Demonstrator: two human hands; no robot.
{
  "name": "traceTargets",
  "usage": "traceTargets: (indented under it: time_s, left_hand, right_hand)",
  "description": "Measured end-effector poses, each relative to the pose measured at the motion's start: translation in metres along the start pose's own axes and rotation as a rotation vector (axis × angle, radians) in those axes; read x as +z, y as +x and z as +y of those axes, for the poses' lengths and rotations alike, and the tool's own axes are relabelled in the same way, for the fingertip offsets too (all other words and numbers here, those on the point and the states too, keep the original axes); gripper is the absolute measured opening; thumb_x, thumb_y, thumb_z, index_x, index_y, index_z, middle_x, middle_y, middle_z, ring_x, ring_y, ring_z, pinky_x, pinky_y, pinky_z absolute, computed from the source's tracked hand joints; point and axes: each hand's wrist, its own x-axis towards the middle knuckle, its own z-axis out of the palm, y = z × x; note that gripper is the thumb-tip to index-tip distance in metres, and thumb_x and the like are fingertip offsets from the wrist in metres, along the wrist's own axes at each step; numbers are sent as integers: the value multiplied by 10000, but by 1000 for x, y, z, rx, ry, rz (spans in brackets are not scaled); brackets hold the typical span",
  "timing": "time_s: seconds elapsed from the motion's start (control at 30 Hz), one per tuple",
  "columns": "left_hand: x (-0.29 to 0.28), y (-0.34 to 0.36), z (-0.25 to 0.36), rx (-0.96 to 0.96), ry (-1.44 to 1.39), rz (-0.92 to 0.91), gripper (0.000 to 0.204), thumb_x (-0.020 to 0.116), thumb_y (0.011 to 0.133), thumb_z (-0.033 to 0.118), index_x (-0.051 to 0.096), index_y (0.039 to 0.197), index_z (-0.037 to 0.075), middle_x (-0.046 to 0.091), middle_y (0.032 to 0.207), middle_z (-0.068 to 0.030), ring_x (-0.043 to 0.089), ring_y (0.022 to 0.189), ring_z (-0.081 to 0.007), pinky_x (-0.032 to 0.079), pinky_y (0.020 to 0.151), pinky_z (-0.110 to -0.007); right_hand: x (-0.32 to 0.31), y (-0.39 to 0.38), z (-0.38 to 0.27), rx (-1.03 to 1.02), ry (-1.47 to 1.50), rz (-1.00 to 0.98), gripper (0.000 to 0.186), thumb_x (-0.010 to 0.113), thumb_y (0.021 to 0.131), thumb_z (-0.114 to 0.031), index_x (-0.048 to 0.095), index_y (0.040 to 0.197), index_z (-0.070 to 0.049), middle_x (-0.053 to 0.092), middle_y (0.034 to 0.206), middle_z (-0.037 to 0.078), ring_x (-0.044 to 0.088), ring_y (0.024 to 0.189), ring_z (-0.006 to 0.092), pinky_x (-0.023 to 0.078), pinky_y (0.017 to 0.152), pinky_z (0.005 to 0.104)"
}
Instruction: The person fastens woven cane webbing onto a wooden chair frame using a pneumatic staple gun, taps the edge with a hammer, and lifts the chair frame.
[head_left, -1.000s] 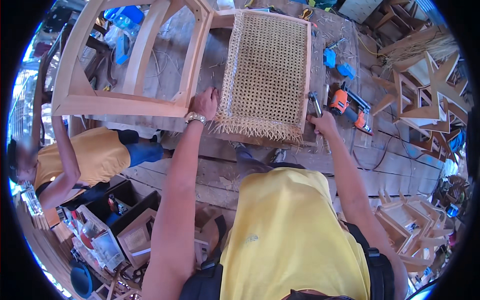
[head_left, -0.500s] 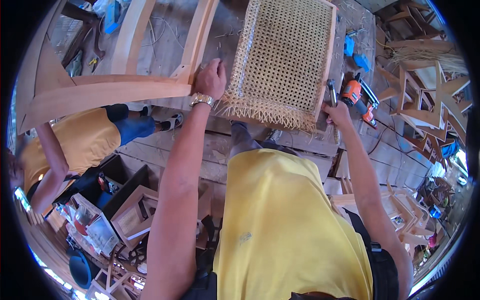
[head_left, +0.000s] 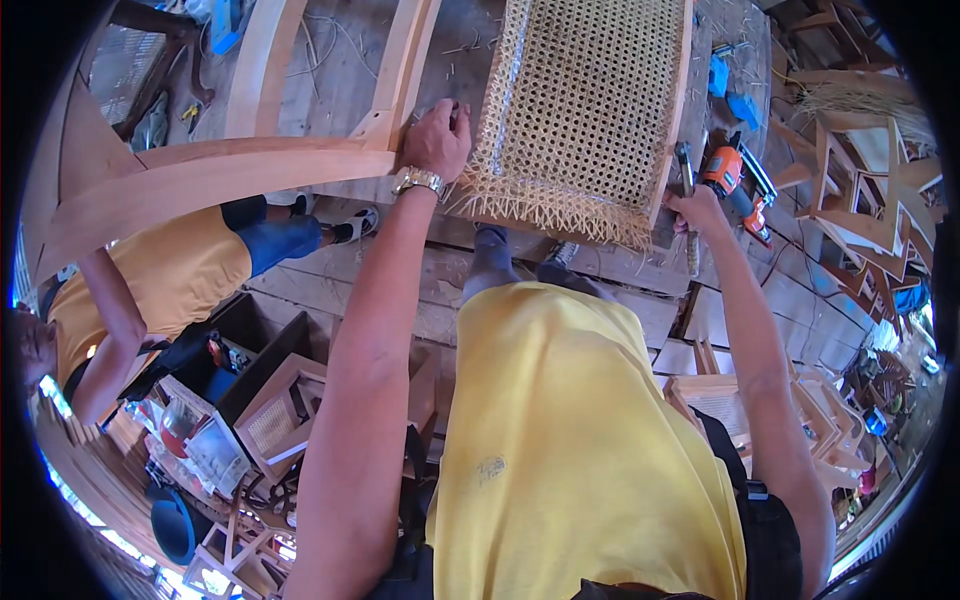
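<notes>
Rough wooden planks form the workbench (head_left: 330, 60), littered with cane scraps. From the head view, the left hand (head_left: 437, 140) reaches straight out, wrist bent down, fingers curled together against the woven cane panel (head_left: 590, 100) at its frayed near-left corner. The right hand (head_left: 697, 208) stretches to the panel's right edge, fingers clamped around a hammer handle (head_left: 686, 180), beside an orange drill (head_left: 730, 180).
</notes>
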Motion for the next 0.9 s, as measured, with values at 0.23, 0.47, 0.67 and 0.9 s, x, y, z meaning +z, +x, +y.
traceTargets:
  time_s: [0.23, 0.47, 0.67, 0.9]
  left_hand:
    - [-3, 0, 3, -36, 33, -45, 308, 499, 949, 371, 591, 973, 78, 662, 832, -212, 639, 776, -398, 495, 654, -487]
    - [-4, 2, 3, -12, 32, -53, 299, 498, 950, 366, 588, 950, 80, 659, 824, -211, 635, 769, -398, 493, 651, -486]
    - [-5, 2, 6, -8, 13, -40, 291, 502, 950, 351, 585, 920, 74, 655, 816, -210, 629, 759, -402, 488, 645, -487]
    - [-3, 2, 5, -1, 34, -43, 280, 501, 947, 337, 591, 921, 73, 661, 814, -203, 633, 752, -399, 490, 643, -488]
  right_hand:
    - [2, -7, -6, -25, 4, -2, 390, 770, 799, -256, 505, 662, -5, 523, 561, 47, 562, 444, 161, 456, 394, 313]
    - [2, -10, -7, -38, -29, 21, 376, 765, 800, -257, 513, 699, 2, 517, 558, 42, 558, 441, 154, 453, 395, 309]
    - [0, -14, -11, -21, -3, 30, 383, 761, 805, -270, 513, 713, 6, 540, 580, 49, 564, 452, 144, 458, 395, 309]
    - [2, -15, -11, -18, -36, 40, 385, 754, 810, -279, 517, 711, 8, 564, 592, 49, 562, 450, 138, 461, 398, 296]
